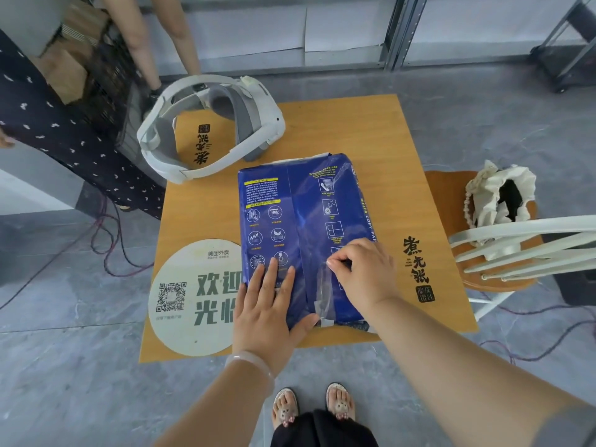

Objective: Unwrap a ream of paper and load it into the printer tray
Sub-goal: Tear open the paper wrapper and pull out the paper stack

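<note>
1 white headset (211,127), counter (371,124) at 11 o'clock; 1 round QR sticker (190,298), 8 o'clock; 1 cloth bag (498,195) on chair (451,201), 3 o'clock.

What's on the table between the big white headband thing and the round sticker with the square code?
In the head view, only bare wooden tabletop lies between the white headset and the round sticker; the blue ream sits just beside that stretch.

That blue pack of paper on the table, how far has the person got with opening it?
Barely started. The blue ream lies on the wooden table, wrapper mostly intact. The left hand presses it flat while the right hand pinches the clear tape strip along the seam. Unwrapping and loading remain; no printer tray shows in this view.
</note>
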`<action>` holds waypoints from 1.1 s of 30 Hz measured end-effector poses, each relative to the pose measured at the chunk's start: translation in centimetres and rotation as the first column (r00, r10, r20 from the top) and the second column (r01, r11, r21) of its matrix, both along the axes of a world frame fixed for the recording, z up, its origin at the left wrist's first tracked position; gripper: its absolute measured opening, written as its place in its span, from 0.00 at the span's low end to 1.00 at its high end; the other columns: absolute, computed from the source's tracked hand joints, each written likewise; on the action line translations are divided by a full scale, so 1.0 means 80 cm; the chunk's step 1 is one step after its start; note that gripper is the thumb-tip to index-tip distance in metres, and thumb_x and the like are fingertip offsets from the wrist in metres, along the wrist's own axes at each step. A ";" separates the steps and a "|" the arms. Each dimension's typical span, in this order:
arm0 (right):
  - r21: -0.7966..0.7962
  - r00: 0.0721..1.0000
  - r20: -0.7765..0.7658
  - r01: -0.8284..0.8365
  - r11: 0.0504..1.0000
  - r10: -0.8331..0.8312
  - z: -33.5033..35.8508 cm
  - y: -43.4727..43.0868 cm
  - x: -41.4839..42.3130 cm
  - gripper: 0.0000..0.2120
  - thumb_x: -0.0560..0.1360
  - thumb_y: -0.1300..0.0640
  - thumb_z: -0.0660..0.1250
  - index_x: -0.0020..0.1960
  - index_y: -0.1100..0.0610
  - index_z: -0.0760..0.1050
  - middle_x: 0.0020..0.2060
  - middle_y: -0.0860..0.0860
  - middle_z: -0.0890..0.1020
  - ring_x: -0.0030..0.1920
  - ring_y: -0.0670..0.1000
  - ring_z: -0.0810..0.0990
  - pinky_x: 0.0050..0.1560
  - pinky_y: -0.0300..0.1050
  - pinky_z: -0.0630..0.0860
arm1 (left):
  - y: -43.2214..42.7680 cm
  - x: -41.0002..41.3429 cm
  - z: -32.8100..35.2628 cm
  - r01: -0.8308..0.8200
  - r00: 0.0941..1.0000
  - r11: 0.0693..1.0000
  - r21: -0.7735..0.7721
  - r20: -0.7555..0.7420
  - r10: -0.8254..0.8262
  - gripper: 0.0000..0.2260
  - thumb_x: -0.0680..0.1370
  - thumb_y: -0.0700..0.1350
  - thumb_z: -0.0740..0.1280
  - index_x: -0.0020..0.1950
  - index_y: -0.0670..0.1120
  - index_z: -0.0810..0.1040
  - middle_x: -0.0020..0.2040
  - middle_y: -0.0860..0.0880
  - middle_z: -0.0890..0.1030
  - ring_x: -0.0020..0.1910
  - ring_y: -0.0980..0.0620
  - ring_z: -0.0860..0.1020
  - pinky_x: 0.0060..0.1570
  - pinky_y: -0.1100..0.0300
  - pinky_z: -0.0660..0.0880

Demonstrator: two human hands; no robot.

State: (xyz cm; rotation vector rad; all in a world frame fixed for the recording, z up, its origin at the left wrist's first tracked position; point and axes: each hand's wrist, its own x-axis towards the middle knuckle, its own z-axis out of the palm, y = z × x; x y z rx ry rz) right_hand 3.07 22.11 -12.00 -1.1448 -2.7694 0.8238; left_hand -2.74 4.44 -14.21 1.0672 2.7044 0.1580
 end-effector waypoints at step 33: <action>0.030 0.997 -0.046 -0.059 0.998 0.060 0.010 -0.004 -0.001 0.11 0.74 0.49 0.69 0.52 0.53 0.81 0.52 0.50 0.79 0.55 0.49 0.77 0.52 0.41 0.77 | 0.002 0.003 0.023 -0.018 0.993 0.999 -0.034 0.119 0.022 0.41 0.66 0.73 0.36 0.77 0.59 0.41 0.71 0.58 0.31 0.77 0.51 0.36 0.75 0.50 0.37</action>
